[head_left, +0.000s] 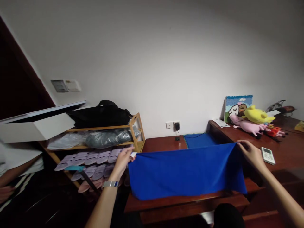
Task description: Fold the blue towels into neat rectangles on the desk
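A plain blue cloth (185,172) is stretched out in front of me, held up by its two upper corners. My left hand (123,161) pinches the upper left corner, where a small white tag (133,155) sticks out by the fingers. At the upper right corner, my right hand (252,154) grips the edge between thumb and fingers. The cloth hangs down over the low reddish-brown table (163,202), its lower edge near the tabletop. Behind it lies another flat blue cloth or mat (200,140), partly hidden.
To the left, a wooden rack (133,131) carries slippers (91,158), wrapped bundles and a black bag (101,115). A person's arm (9,175) shows at the far left. On the right desk are plush toys (251,126), a white remote (268,155) and a picture (238,106).
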Tool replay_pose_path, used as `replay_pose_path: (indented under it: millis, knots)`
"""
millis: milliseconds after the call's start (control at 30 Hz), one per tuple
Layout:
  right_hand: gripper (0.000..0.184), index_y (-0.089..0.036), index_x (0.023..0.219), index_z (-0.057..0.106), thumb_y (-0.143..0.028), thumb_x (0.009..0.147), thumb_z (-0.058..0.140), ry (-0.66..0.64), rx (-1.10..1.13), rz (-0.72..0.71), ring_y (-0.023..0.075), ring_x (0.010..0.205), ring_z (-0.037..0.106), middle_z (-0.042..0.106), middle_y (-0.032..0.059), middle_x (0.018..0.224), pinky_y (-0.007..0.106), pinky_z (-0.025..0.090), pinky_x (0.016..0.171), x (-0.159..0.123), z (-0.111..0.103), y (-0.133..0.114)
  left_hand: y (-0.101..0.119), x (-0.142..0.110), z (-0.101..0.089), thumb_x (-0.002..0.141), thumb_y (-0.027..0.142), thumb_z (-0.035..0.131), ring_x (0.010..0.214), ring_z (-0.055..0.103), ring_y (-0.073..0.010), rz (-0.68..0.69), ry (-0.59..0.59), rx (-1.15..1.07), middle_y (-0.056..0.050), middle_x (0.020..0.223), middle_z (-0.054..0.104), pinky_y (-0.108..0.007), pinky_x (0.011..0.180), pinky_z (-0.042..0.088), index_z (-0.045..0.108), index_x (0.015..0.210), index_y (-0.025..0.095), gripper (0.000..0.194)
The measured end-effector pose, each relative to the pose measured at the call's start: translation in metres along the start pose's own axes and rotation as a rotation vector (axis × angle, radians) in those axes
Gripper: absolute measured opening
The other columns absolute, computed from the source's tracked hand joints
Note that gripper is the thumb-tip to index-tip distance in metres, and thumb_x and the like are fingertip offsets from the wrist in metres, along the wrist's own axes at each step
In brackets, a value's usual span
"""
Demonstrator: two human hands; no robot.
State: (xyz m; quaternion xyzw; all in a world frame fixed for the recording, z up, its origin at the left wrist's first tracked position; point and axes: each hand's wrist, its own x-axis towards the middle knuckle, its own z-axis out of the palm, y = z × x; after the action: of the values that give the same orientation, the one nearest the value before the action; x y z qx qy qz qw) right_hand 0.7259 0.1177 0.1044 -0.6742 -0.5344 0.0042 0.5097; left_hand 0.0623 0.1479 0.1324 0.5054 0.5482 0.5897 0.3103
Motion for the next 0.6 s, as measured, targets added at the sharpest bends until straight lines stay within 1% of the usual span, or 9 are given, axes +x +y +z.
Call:
replay_pose_path:
  millis: [67, 100, 167, 200, 267, 333, 400, 500, 600]
  knots:
    - [0.061, -0.024, 0.105, 0.075, -0.076, 0.081, 0.056, 0.084, 0.041, -0.02, 0.0279, 0.089, 0.074, 0.081, 0.0091, 0.101, 0.041, 0.057, 0.084, 0.012, -0.004, -0.01, 0.02, 0.007, 0.003, 0.073, 0.065, 0.076, 0.059, 0.064, -0.0171, 0.067, 0.081, -0.074, -0.002, 0.068, 0.071, -0.028, 0.057, 0.052, 0.076, 0.109, 0.014, 0.063]
    - [0.061, -0.023, 0.107, 0.074, -0.076, 0.083, 0.055, 0.127, 0.064, -0.028, 0.0275, 0.091, 0.074, 0.08, 0.0094, 0.105, 0.041, 0.057, 0.086, 0.014, -0.007, -0.014, 0.026, 0.006, 0.003, 0.076, 0.065, 0.075, 0.063, 0.066, -0.0172, 0.101, 0.125, -0.119, -0.001, 0.072, 0.072, -0.029, 0.061, 0.054, 0.074, 0.115, 0.014, 0.064]
    - [0.059, -0.024, 0.111, 0.073, -0.074, 0.086, 0.056, 0.182, 0.096, -0.032, 0.0271, 0.094, 0.073, 0.079, 0.0095, 0.109, 0.041, 0.057, 0.089, 0.007, -0.013, -0.018, 0.029, -0.004, 0.001, 0.078, 0.066, 0.075, 0.07, 0.067, -0.0171, 0.147, 0.21, -0.209, -0.002, 0.081, 0.074, -0.03, 0.068, 0.056, 0.073, 0.119, 0.016, 0.064]
    - [0.057, -0.024, 0.112, 0.073, -0.072, 0.086, 0.057, 0.187, 0.099, -0.025, 0.0272, 0.095, 0.073, 0.079, 0.0091, 0.109, 0.041, 0.056, 0.09, 0.0, -0.016, -0.016, 0.023, -0.012, 0.0, 0.077, 0.066, 0.076, 0.07, 0.068, -0.0168, 0.142, 0.239, -0.246, -0.002, 0.085, 0.075, -0.03, 0.069, 0.057, 0.073, 0.116, 0.016, 0.063]
    - [0.052, -0.026, 0.11, 0.073, -0.07, 0.086, 0.059, 0.16, 0.095, -0.002, 0.0276, 0.098, 0.073, 0.079, 0.0082, 0.11, 0.04, 0.057, 0.09, -0.022, -0.016, -0.003, -0.001, -0.033, -0.002, 0.071, 0.067, 0.081, 0.069, 0.068, -0.0166, 0.074, 0.283, -0.3, -0.003, 0.088, 0.076, -0.032, 0.069, 0.059, 0.075, 0.106, 0.016, 0.063]
    - [0.049, -0.026, 0.105, 0.074, -0.069, 0.084, 0.061, 0.111, 0.097, 0.025, 0.028, 0.1, 0.073, 0.079, 0.0074, 0.11, 0.038, 0.058, 0.089, -0.05, -0.007, 0.02, -0.038, -0.055, -0.004, 0.061, 0.065, 0.088, 0.067, 0.068, -0.0173, -0.054, 0.295, -0.323, -0.003, 0.082, 0.075, -0.032, 0.067, 0.06, 0.075, 0.098, 0.015, 0.063]
    - [0.048, -0.025, 0.1, 0.075, -0.068, 0.081, 0.062, 0.055, 0.098, 0.045, 0.0281, 0.1, 0.074, 0.08, 0.007, 0.108, 0.036, 0.059, 0.086, -0.081, 0.01, 0.05, -0.079, -0.078, -0.004, 0.052, 0.057, 0.095, 0.07, 0.071, -0.0191, -0.19, 0.262, -0.318, -0.004, 0.081, 0.075, -0.03, 0.065, 0.06, 0.076, 0.095, 0.014, 0.063]
    - [0.045, -0.026, 0.093, 0.076, -0.065, 0.077, 0.061, -0.065, 0.072, 0.069, 0.0294, 0.094, 0.077, 0.082, 0.0069, 0.1, 0.037, 0.062, 0.08, -0.126, 0.044, 0.096, -0.135, -0.107, -0.003, 0.041, 0.045, 0.099, 0.072, 0.074, -0.0212, -0.368, 0.206, -0.315, -0.007, 0.082, 0.077, -0.03, 0.067, 0.061, 0.077, 0.091, 0.014, 0.063]
    - [0.04, -0.029, 0.083, 0.075, -0.063, 0.072, 0.057, -0.17, 0.044, 0.076, 0.0335, 0.088, 0.079, 0.083, 0.0064, 0.09, 0.043, 0.064, 0.078, -0.16, 0.074, 0.132, -0.172, -0.127, -0.003, 0.035, 0.044, 0.099, 0.071, 0.075, -0.0238, -0.488, 0.179, -0.255, -0.008, 0.079, 0.077, -0.033, 0.07, 0.061, 0.077, 0.084, 0.014, 0.062]
